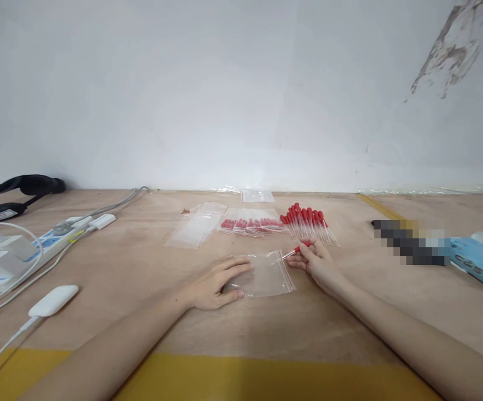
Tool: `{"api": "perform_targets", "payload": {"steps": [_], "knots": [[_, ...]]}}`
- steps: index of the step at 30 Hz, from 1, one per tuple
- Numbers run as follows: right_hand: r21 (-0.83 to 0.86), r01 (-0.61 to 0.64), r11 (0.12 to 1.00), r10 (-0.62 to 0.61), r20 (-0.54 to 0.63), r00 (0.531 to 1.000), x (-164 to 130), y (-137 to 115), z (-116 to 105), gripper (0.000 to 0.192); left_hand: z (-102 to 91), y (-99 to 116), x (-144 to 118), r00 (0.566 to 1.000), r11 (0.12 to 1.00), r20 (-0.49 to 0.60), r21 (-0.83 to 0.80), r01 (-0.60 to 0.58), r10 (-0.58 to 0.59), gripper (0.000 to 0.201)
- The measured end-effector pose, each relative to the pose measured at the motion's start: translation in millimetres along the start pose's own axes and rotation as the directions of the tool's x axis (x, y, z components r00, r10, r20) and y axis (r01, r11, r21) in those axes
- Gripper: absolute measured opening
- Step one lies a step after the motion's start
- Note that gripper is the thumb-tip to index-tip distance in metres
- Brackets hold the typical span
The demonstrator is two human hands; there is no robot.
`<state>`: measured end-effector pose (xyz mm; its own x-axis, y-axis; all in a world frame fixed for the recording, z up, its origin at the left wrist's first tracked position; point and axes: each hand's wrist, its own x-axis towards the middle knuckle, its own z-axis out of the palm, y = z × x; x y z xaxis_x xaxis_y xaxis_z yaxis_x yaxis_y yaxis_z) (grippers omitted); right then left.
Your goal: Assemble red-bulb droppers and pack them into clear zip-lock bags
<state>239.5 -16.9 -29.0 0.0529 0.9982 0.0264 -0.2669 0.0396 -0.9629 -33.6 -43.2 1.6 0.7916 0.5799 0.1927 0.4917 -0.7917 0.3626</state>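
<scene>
My left hand (216, 285) rests on the left end of an empty clear zip bag (269, 274) with a red seal strip, fingers pinching its edge against the table. My right hand (317, 263) holds a red-bulbed dropper (297, 249) by its bulb, its clear tip at the bag's right-hand mouth. Just behind lies a loose pile of red-bulbed droppers (308, 221). To its left sits a row of filled bags (250, 223) with droppers inside, and a stack of empty clear bags (195, 229).
On the left of the wooden table lie a power strip (49, 240) with white cables, a white charger (53, 301) and a black strap (16, 192). At the right sits a blue packet (481, 262). One more clear bag (257, 195) lies by the wall.
</scene>
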Motion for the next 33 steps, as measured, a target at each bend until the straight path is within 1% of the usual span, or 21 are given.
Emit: {"api": "perform_targets", "payload": {"steps": [2,4,6,8,11,14,17,19,21,23,28,30,33], "knots": [[-0.034,-0.010,0.999,0.013,0.100,0.995,-3.4,-1.5,-3.3,0.039,0.5,0.0,-0.5,1.000,1.000,-0.001,-0.005,0.016,-0.016,0.055],[-0.138,0.021,0.990,0.010,0.218,0.976,-5.3,-4.7,-9.5,0.034,0.8,0.3,-0.5,1.000,1.000,-0.005,-0.012,0.020,-0.020,0.056],[-0.242,0.049,0.969,0.034,0.325,0.945,-6.0,-8.8,-15.8,0.030,0.9,0.4,0.0,1.000,1.000,-0.005,-0.012,0.018,-0.018,0.057],[-0.294,0.048,0.955,0.081,0.411,0.908,-6.5,-13.0,-18.9,0.029,0.7,0.4,0.7,1.000,1.000,0.000,-0.009,0.011,-0.011,0.058],[-0.278,0.020,0.960,0.132,0.520,0.844,-9.0,-18.1,-15.0,0.026,0.1,-0.1,1.7,1.000,1.000,0.009,0.000,0.000,0.000,0.058],[-0.226,0.008,0.974,0.130,0.586,0.800,-12.8,-21.2,-7.1,0.023,-1.0,0.0,2.0,1.000,1.000,0.014,0.012,-0.009,0.008,0.058],[-0.236,0.011,0.972,0.141,0.615,0.775,-13.7,-21.6,-3.8,0.022,-1.9,0.9,1.5,1.000,1.000,0.022,0.020,-0.004,0.003,0.057],[-0.273,0.018,0.962,0.156,0.601,0.784,-11.6,-20.3,-5.0,0.021,-1.9,1.4,1.0,1.000,1.000,0.022,0.016,0.007,-0.007,0.056],[-0.308,0.029,0.951,0.158,0.565,0.810,-8.0,-18.0,-7.3,0.021,-1.5,1.5,0.8,1.000,1.000,0.012,0.000,0.010,-0.010,0.056],[-0.336,0.033,0.941,0.164,0.542,0.824,-4.0,-15.6,-9.4,0.021,-1.0,1.0,1.0,1.000,1.000,-0.003,-0.023,0.005,-0.005,0.053],[-0.446,0.068,0.893,0.214,0.551,0.806,0.5,-13.1,-9.7,0.025,-0.1,-1.1,2.3,1.000,0.999,-0.010,-0.043,-0.005,0.005,0.042],[-0.454,0.085,0.887,0.201,0.545,0.814,1.1,-12.7,-9.8,0.026,0.3,-1.9,2.6,1.000,0.999,-0.012,-0.047,-0.008,0.008,0.042],[-0.422,0.103,0.901,0.161,0.545,0.823,3.3,-10.1,-12.2,0.028,1.2,-3.0,2.6,1.000,0.998,-0.016,-0.051,-0.020,0.019,0.043]]}}
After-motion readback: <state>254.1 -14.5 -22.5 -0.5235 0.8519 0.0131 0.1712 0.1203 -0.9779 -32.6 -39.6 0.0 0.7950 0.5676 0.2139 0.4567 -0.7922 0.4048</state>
